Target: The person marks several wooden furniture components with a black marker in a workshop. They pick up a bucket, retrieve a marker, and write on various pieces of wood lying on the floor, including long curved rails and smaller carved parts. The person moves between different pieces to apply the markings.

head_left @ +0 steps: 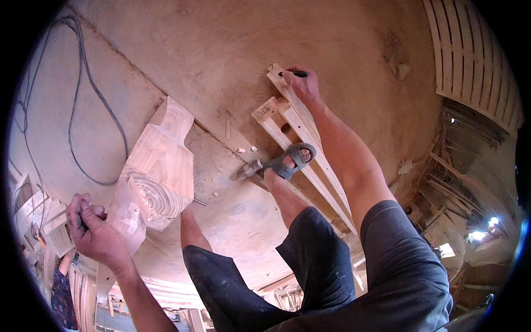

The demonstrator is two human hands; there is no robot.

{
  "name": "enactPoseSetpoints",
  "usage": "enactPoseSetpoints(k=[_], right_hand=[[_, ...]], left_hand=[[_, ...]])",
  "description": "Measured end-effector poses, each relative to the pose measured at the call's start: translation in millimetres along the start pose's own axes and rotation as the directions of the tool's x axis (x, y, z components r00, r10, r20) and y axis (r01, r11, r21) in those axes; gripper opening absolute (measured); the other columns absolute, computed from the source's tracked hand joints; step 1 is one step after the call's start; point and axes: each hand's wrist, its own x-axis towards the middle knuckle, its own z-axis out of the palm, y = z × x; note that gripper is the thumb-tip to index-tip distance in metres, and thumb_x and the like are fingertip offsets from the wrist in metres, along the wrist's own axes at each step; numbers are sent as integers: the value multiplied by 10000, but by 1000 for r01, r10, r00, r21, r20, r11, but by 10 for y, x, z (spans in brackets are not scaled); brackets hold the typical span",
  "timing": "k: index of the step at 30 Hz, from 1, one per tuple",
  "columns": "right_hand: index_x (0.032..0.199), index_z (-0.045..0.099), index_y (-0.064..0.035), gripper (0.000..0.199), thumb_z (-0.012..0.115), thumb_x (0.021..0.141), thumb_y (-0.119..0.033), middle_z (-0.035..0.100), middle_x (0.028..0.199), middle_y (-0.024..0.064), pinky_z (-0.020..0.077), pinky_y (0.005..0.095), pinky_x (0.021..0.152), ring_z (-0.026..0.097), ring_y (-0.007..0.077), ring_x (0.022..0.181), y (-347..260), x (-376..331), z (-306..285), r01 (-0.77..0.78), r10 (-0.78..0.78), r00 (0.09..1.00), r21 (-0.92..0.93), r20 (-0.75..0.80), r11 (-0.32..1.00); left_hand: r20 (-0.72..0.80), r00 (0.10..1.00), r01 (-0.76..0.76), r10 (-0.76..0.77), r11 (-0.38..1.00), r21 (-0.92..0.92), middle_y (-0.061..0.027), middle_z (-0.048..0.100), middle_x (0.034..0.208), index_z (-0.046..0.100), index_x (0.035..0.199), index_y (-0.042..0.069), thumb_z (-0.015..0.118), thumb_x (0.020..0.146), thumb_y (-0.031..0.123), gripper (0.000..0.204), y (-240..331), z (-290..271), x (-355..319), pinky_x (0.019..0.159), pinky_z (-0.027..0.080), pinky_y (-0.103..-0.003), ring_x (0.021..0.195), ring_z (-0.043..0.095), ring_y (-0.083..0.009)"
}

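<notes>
My right hand (305, 86) is closed round a black marker (299, 73), low over the far end of a long wooden rail (275, 77). Beside that rail lies a second grooved wooden rail (306, 137) with a dark round hole near its far end. My sandalled foot (291, 160) rests on the rails. At the left, my left hand (94, 229) is raised with its fingers curled in; whatever may be inside them is hidden. Close to it stands a large shaped wood block (157, 171) with bold ring grain.
A hammer (248, 169) lies by my foot among small wood scraps (241, 150). A dark cable (83, 66) loops over the dusty floor at the far left. Slatted wood panels (475, 61) and stacked timber (451, 185) are at the right. Another person's patterned clothing (63, 299) shows at lower left.
</notes>
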Motion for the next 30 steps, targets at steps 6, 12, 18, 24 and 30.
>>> enactPoseSetpoints(k=[6, 12, 18, 24, 30], right_hand=[[903, 718, -36, 249, 657, 768, -237, 680, 736, 58, 482, 300, 630, 599, 123, 685, 64, 197, 217, 6, -5, 999, -31, 35, 1000], [886, 715, -36, 229, 644, 774, -222, 678, 726, 40, 484, 283, 611, 605, 114, 670, 126, 286, 223, 64, -60, 997, -91, 40, 994], [826, 691, -47, 190, 631, 752, -211, 649, 677, 32, 478, 282, 598, 600, 105, 649, 207, 350, 236, 84, -77, 996, -191, 44, 978], [820, 695, -48, 199, 621, 728, -208, 634, 658, 47, 465, 299, 573, 585, 117, 623, 175, 340, 252, 28, -29, 1000, -256, 2, 966], [837, 711, -58, 227, 629, 715, -232, 638, 649, 62, 456, 327, 559, 574, 139, 610, 187, 368, 221, 38, -40, 999, -192, -7, 981]], left_hand=[[-35, 999, 11, -14, 998, -68, -17, 635, 965, 630, 1086, 7, 483, 984, 51, 184, -26, 29, -37, 622, 423, -230, 681, 489, -92], [2, 998, -62, 62, 998, -9, -37, 655, 974, 642, 1103, 10, 499, 988, 57, 190, -17, -2, -42, 620, 431, -235, 686, 501, -95], [-24, 999, -26, 25, 999, -40, -36, 647, 989, 625, 1132, -8, 499, 996, 75, 203, -12, 9, -33, 661, 441, -215, 701, 491, -80], [-27, 998, -52, 50, 995, -90, -60, 677, 993, 645, 1138, 16, 507, 988, 64, 209, -62, 16, -24, 616, 435, -231, 683, 504, -92], [-11, 997, -80, 79, 996, -51, -55, 669, 992, 647, 1130, 17, 513, 988, 62, 201, -50, -2, -26, 604, 422, -229, 676, 493, -90]])
